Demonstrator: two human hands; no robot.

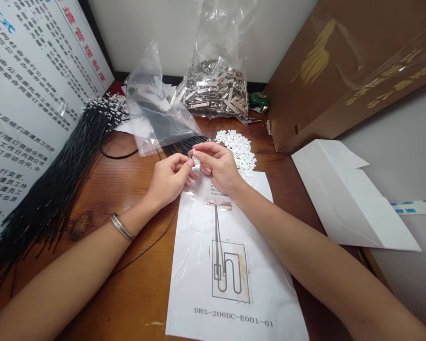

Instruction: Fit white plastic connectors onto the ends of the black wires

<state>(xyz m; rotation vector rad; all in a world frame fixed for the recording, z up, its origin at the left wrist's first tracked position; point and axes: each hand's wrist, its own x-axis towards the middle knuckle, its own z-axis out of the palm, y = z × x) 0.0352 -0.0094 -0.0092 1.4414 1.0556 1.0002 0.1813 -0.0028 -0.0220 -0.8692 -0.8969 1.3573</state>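
Note:
My left hand [170, 177] and my right hand [216, 163] meet above the wooden table [102, 194], fingertips pinched together on a small metal part [191, 155] at the end of a thin black wire [145, 251]. The wire trails back under my left forearm. Below the hands lies a white sheet [234, 265] in a clear sleeve, printed with a wiring drawing and the code DRS-206DC-E001-01. A sample metal clip [218, 204] with a wire is fixed to it. A pile of small white plastic pieces [238, 147] sits just beyond my right hand.
A large bundle of black wires [57, 184] fans along the left. A clear bag [156, 113] covers more wires. A bag of metal clips [215, 92] stands at the back. A brown cardboard box [341, 71] and a white paper bag [348, 194] lie at the right.

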